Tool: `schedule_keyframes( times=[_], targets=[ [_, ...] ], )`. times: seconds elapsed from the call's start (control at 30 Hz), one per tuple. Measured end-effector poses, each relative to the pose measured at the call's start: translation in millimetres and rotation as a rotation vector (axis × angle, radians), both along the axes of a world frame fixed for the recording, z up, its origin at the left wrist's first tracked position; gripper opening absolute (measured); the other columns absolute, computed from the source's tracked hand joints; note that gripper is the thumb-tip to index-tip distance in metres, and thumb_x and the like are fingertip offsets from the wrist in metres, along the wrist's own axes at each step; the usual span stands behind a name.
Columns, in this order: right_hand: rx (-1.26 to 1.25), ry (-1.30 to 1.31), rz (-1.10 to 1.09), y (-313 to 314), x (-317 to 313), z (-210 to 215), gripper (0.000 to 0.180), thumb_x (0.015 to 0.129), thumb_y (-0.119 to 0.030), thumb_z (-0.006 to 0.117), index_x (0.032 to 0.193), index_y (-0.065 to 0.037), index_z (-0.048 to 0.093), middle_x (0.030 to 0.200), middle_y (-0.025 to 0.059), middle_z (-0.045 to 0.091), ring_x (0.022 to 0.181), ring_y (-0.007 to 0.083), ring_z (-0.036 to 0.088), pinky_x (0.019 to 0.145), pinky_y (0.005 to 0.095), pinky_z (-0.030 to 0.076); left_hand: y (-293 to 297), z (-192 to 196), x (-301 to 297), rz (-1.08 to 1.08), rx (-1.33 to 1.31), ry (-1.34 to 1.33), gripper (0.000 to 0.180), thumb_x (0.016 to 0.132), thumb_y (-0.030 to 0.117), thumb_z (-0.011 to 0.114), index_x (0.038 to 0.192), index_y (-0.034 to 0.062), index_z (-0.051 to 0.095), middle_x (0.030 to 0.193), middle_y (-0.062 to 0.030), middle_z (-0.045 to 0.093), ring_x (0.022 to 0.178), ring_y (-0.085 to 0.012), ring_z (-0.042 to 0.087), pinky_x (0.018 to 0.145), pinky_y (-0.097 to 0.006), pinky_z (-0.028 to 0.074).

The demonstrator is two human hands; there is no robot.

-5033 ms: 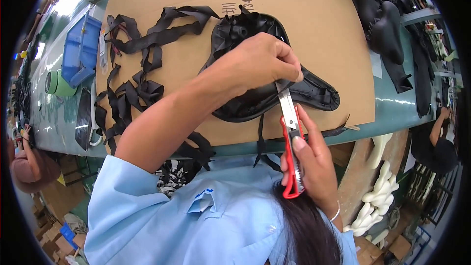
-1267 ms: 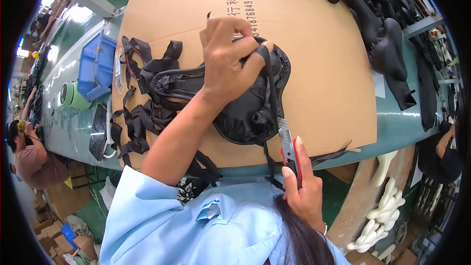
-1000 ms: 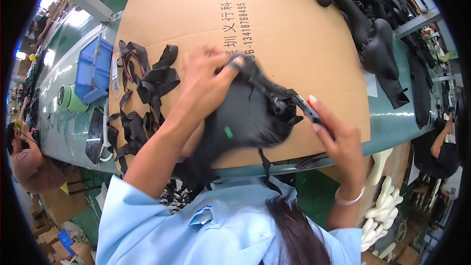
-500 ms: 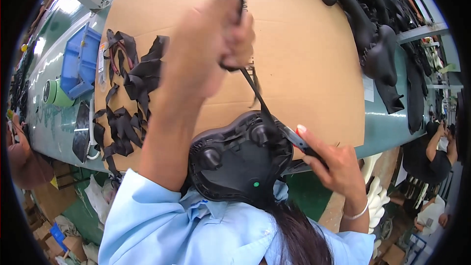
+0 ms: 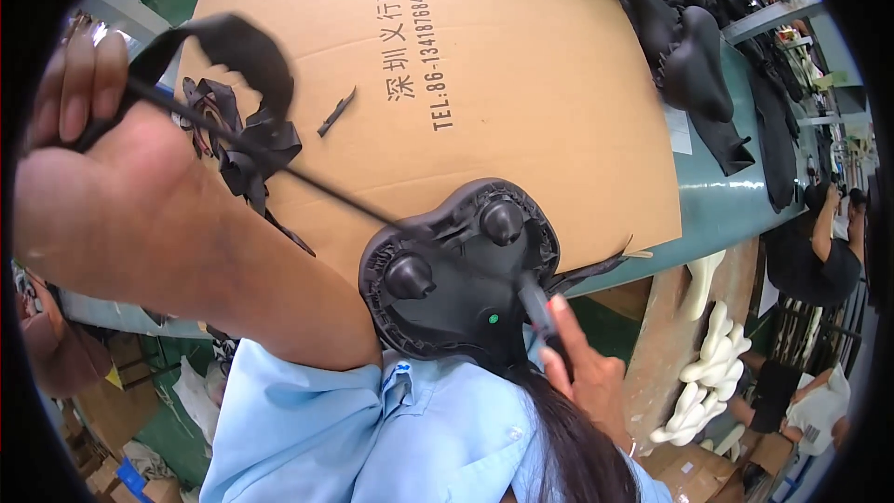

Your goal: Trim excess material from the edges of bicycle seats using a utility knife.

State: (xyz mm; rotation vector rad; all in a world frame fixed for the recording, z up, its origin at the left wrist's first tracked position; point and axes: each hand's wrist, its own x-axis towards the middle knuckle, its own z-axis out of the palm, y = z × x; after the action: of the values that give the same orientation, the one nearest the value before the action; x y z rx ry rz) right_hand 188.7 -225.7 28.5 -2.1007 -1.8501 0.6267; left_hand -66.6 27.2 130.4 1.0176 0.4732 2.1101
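Note:
A black bicycle saddle (image 5: 456,303) lies underside up against my front, at the near edge of the cardboard. Two dark round bumpers and a small green sticker show in its hollow. My left hand (image 5: 98,130) is closed on a black strip of trim (image 5: 321,186), raised at the far left. One stretch of the strip runs taut down to the saddle's left rim, while a wider part loops above my wrist. In my right hand (image 5: 589,377) is a utility knife (image 5: 538,307), somewhat blurred, its tip over the saddle's right side. The blade itself cannot be made out.
A printed cardboard sheet (image 5: 559,102) covers the green table (image 5: 717,219). Black scraps (image 5: 244,168) lie at its left, with one small sliver (image 5: 336,112) farther in. More saddles (image 5: 694,65) are heaped at the back right. Cream-coloured pieces (image 5: 712,354) stand at the right; people work beyond.
My left hand has swung from the upper middle to the far left, pulling the strip along. The knife has moved from the saddle's upper right rim down to its right side.

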Motion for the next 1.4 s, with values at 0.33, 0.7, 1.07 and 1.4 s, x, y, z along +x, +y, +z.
schedule_keyframes(
  times=[0.33,0.7,1.07,1.4],
  targets=[
    [0.204,0.676,-0.126,112.6,-2.3,-41.4,0.075,0.076,-0.015,0.079,0.134,0.001,0.036,0.1,0.0091,0.056,0.076,0.0155,0.054,0.072,0.03,0.048,-49.2,-130.5,39.3,0.242,-0.186,1.442,0.062,0.074,0.008,0.074,0.128,-0.0003,0.043,0.134,-0.0221,0.045,0.125,-0.0334,0.045,0.101,-0.044,0.037],
    [0.163,-0.069,0.316,92.4,15.0,16.3,0.057,0.086,-0.012,0.067,0.139,-0.005,0.046,0.075,0.0139,0.063,0.057,0.0264,0.059,0.055,0.034,0.048,-62.0,-134.8,38.5,-0.171,-0.388,1.165,0.012,0.071,0.009,0.078,0.077,0.0063,0.068,0.128,-0.0125,0.048,0.122,-0.0294,0.044,0.098,-0.041,0.038],
    [0.2,0.469,0.184,151.6,11.4,-17.9,0.04,0.081,-0.016,0.075,0.112,-0.003,0.054,0.085,0.0145,0.066,0.073,0.026,0.065,0.065,0.0356,0.052,-43.0,-128.9,10.9,-0.73,-1.124,1.315,0.054,0.08,0.02,0.074,0.125,-0.0011,0.053,0.107,-0.0073,0.062,0.092,-0.0146,0.06,0.086,-0.031,0.049],
    [0.622,0.757,-0.264,307.1,98.7,-26.0,0.035,0.086,-0.01,0.069,0.117,-0.002,0.055,0.079,-0.001,0.057,0.067,0.0069,0.058,0.06,0.0219,0.048,189.9,-146.2,-104.3,-0.258,-0.572,-0.193,0.027,0.088,0.03,0.068,0.101,0.0089,0.058,0.085,-0.001,0.059,0.071,-0.0133,0.058,0.064,-0.027,0.05]
  ],
)
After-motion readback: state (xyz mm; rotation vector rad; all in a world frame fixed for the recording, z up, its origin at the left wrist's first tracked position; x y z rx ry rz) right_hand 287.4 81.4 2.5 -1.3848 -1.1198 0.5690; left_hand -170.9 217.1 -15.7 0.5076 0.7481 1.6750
